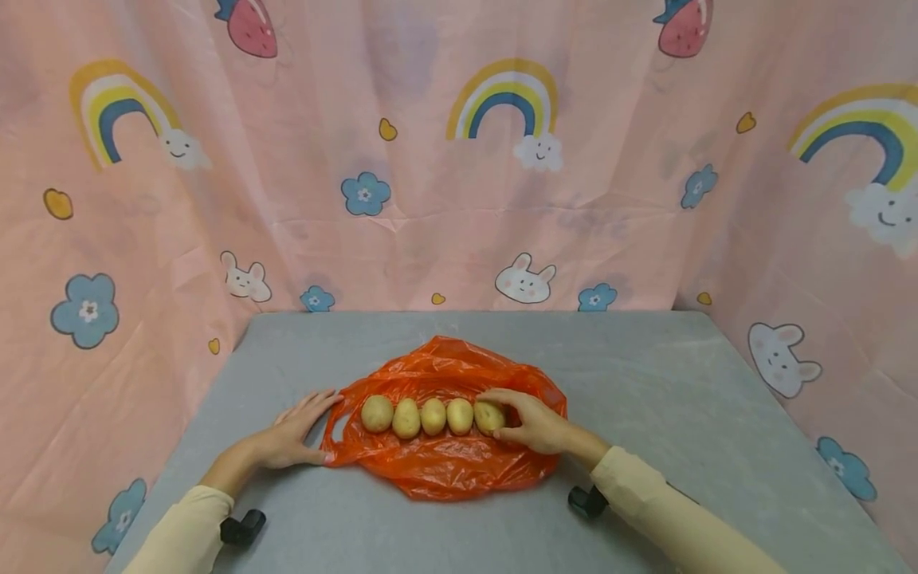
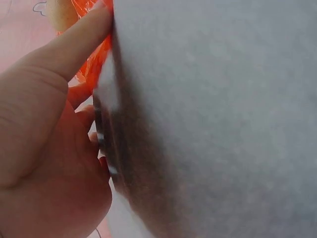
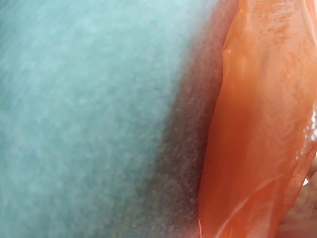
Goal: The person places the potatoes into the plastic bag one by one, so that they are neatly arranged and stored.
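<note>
An orange plastic bag (image 1: 459,470) lies spread flat on the grey table (image 1: 645,375). On it several potatoes stand side by side in a row, from the leftmost potato (image 1: 377,414) to the rightmost potato (image 1: 488,417). My right hand (image 1: 538,424) holds that rightmost potato between thumb and fingers. With spread, fairly straight fingers, my left hand (image 1: 294,434) touches the bag's left edge by its handle loops; its straight thumb (image 2: 74,42) rests on the plastic in the left wrist view. The right wrist view is mostly filled by bag (image 3: 262,124) and table, hiding the grip.
Pink curtains (image 1: 430,239) with printed rainbows, flowers and rabbits hang behind and at both sides of the table. A small black device (image 1: 244,528) sits at the left wrist, and another black device (image 1: 586,502) at the right wrist.
</note>
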Available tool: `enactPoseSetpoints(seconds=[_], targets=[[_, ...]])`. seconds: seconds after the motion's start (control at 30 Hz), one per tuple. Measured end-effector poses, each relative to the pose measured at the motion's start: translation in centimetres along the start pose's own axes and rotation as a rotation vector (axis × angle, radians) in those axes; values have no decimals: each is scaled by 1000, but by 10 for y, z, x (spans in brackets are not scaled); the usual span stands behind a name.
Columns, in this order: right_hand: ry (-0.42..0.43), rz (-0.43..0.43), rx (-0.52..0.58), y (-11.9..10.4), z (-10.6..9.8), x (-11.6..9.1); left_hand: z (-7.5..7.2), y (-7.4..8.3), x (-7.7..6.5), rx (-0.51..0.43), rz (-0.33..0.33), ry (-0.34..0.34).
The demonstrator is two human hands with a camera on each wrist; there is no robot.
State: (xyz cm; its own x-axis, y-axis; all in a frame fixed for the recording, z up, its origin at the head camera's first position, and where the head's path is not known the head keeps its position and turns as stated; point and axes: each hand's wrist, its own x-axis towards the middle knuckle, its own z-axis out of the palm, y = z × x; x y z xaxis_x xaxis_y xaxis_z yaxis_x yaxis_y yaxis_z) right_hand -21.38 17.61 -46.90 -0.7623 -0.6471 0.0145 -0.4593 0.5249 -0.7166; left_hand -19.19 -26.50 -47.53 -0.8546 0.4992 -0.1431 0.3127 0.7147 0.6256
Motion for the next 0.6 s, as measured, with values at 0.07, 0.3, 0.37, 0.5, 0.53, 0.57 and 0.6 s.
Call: enactPoseSetpoints(seconds=[0.07, 0.3, 0.37, 0.5, 0.53, 0.57, 0.6], targets=[[2, -8, -8, -1, 0, 0, -2, 4, 0, 11, -15, -7], [14, -14, -16, -2, 1, -1, -3, 6, 2, 36, -38, -8], [23, 5, -13, -2, 0, -3, -3, 7, 2, 34, -42, -5], [40, 47, 0, -4, -4, -4, -3, 8, 1, 43, -38, 18], [45, 53, -2, -4, -5, -4, -4, 8, 1, 46, -39, 24], [48, 57, 1, -5, -5, -5, -4, 9, 1, 44, -42, 28], [53, 58, -1, -5, -6, -6, -4, 9, 0, 46, -45, 31]])
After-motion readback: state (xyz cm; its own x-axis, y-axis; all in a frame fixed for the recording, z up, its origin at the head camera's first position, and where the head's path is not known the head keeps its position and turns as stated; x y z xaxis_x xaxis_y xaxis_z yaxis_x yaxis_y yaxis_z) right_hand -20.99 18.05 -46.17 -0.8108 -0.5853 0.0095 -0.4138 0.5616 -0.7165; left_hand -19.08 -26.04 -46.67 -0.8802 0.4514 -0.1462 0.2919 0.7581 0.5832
